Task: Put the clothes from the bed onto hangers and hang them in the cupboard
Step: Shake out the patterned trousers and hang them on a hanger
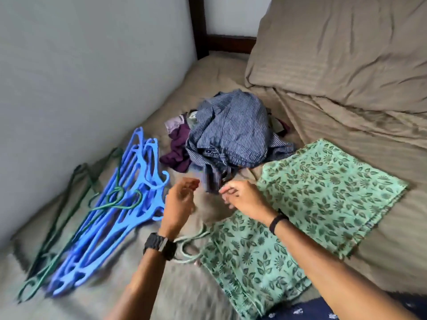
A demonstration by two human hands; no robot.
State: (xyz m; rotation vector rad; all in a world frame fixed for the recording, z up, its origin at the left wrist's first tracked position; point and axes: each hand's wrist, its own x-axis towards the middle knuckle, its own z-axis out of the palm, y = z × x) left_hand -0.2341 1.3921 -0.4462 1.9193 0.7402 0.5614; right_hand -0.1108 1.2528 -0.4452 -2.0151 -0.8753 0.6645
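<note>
- Clothes in a heap [231, 139] mid-bed: blue striped shirt [233, 135] on top, purple garment [176, 155] beneath it on the left side, a pale lilac piece [174, 123] just behind that.
- Green leaf-print garment [300, 204] spread flat on the bed [208, 70] right of the heap, folded into two panels; pale green cords [191, 248] trailing from its near edge toward the left wrist.
- Hangers on the left of the bed, along the wall [80, 65]: blue plastic hangers [122, 204] stacked in a fan, thin dark green wire hangers [69, 199] beside and partly over them; all lying flat, none carrying clothing.
- Left hand [182, 202] raised over the bed between the blue hangers and the heap, fingers loosely curled, blurred; grip empty as far as can be seen. Black watch [159, 244] on the wrist.
- Right hand [242, 199] just at the near edge of the striped shirt, above the green garment, fingers curled; grip on the cloth or merely beside it: cannot tell. Dark band [278, 224] on the wrist.
- Brown pillow [346, 47] at the head of the bed, top right; dark wooden bedpost [198, 24] behind.
- Dark blue patterned cloth [335, 310] at the bottom edge, beneath the right forearm.
</note>
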